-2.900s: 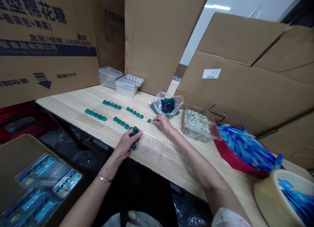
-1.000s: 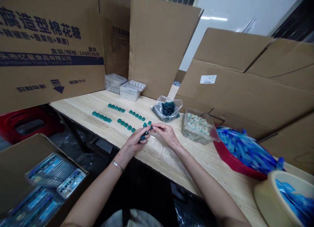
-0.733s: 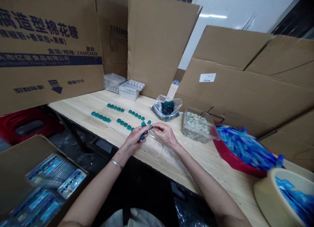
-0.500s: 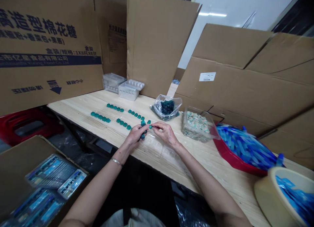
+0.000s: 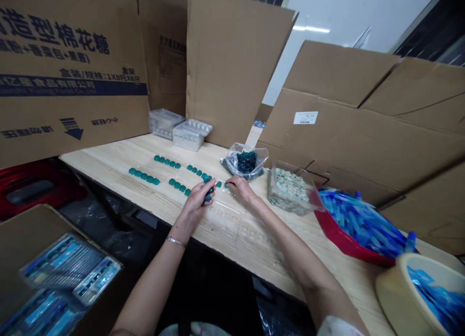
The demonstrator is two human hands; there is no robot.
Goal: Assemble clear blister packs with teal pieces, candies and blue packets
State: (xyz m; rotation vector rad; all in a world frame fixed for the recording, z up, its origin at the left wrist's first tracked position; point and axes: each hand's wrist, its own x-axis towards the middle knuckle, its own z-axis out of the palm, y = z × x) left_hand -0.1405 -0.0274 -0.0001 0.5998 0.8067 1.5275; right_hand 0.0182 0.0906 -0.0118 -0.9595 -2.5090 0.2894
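My left hand (image 5: 196, 195) is closed around several dark teal pieces (image 5: 208, 197), small and glossy; their exact kind is unclear. Farther right, my right hand (image 5: 240, 186) pinches one small teal piece (image 5: 225, 184) low over a clear plastic tray. A single teal piece (image 5: 218, 184) sits just left of those fingertips. Short rows of the same pieces lie in clear, shallow trays: a back-left row (image 5: 167, 162), a front-left row (image 5: 144, 176), a back-middle row (image 5: 197, 171) and a front-middle row (image 5: 178, 185), partly hidden by my left hand. More tray hollows (image 5: 221, 215) show nearer me.
Behind my right hand stands an open plastic bag (image 5: 232, 162) of teal pieces. Rightward are a clear tub (image 5: 286, 206) of pale pieces, a red basin (image 5: 337, 239) of blue packets and a cream bucket (image 5: 390, 282). Clear boxes (image 5: 187, 138) and cardboard (image 5: 232, 59) line the back.
My hands came together over the trays, then parted. My right hand drew a teal piece from the left hand's bunch and carried it right, beside the single piece.
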